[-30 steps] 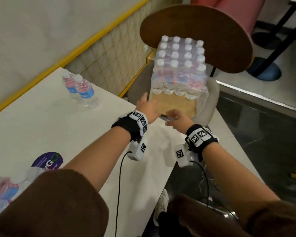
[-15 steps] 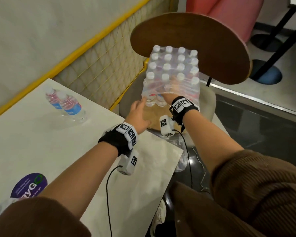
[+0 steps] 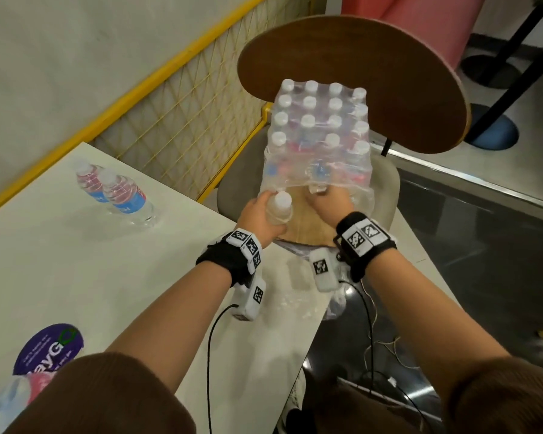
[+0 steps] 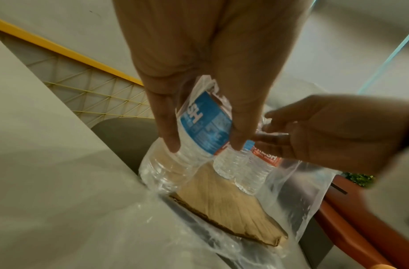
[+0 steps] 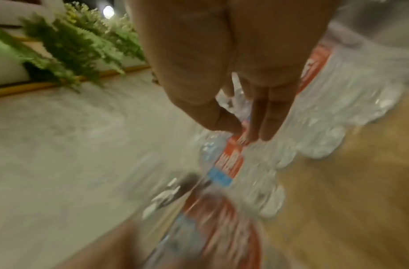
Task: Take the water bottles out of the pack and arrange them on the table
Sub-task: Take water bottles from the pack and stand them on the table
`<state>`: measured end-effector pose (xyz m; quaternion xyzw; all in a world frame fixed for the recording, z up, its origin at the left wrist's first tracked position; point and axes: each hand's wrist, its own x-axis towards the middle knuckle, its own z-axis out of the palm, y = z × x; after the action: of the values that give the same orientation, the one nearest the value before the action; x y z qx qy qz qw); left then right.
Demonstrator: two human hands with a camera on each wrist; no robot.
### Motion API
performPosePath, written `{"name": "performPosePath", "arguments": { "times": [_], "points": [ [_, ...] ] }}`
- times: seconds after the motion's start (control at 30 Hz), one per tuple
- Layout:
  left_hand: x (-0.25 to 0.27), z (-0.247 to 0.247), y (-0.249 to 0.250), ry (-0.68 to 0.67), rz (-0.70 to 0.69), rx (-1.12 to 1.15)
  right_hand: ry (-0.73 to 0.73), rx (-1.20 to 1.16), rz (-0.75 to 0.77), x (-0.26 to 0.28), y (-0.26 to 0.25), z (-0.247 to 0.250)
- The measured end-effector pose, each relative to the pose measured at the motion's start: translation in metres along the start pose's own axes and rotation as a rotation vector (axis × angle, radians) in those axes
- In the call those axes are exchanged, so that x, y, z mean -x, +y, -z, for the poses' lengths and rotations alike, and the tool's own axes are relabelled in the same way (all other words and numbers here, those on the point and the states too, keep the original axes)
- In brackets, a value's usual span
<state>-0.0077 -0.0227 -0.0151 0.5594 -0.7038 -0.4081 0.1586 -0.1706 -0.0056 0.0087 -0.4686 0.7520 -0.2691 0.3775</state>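
Plain pale wall [image 3: 76, 51]; yellow mesh fence [image 3: 182, 120]; brown-backed chair [image 3: 389, 73]; dark glossy floor [image 3: 483, 261]; white table [image 3: 76, 261].

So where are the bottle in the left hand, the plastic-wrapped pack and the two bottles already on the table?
clear water bottle [image 3: 279, 207], head view, its neck
plastic-wrapped pack of bottles [image 3: 318, 139], head view, top
two standing bottles [image 3: 129, 200], head view, nearer one's label

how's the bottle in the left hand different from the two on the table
The held bottle is gripped by the left hand over the chair; the table pair stands free on the table. The held one is beside the pack; the pair stands far from it, touching each other. All are clear, white-capped, blue-labelled.
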Motion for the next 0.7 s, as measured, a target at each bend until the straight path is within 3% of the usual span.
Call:
{"name": "performPosePath", "arguments": {
  "times": [0.1, 0.2, 0.27, 0.33, 0.4, 0.47, 0.6, 0.7],
  "points": [
    [0.006, -0.001, -0.002, 0.027, -0.042, -0.004, 0.089, -0.083, -0.242, -0.016, -0.002, 0.015],
    [0.017, -0.004, -0.007, 0.043, -0.051, 0.000, 0.058, 0.078, -0.206, -0.022, -0.002, 0.029],
    [0.026, -0.005, -0.015, 0.049, -0.045, 0.012, -0.038, 0.421, -0.099, -0.020, -0.001, 0.032],
    [0.038, -0.002, -0.019, 0.076, -0.046, 0.091, -0.070, 0.584, -0.024, -0.021, 0.005, 0.028],
    [0.054, 0.005, -0.020, 0.093, -0.023, 0.173, -0.053, 0.474, -0.042, -0.024, 0.007, 0.022],
    [0.073, 0.013, -0.024, 0.118, -0.001, 0.227, -0.018, 0.196, -0.104, -0.026, 0.010, 0.012],
    [0.126, 0.033, -0.049, 0.195, 0.024, 0.254, 0.036, -0.109, 0.060, 0.007, 0.007, -0.003],
    [0.172, 0.047, -0.078, 0.215, 0.092, 0.275, -0.148, -0.219, 0.187, 0.049, 0.004, -0.014]
  ]
}}
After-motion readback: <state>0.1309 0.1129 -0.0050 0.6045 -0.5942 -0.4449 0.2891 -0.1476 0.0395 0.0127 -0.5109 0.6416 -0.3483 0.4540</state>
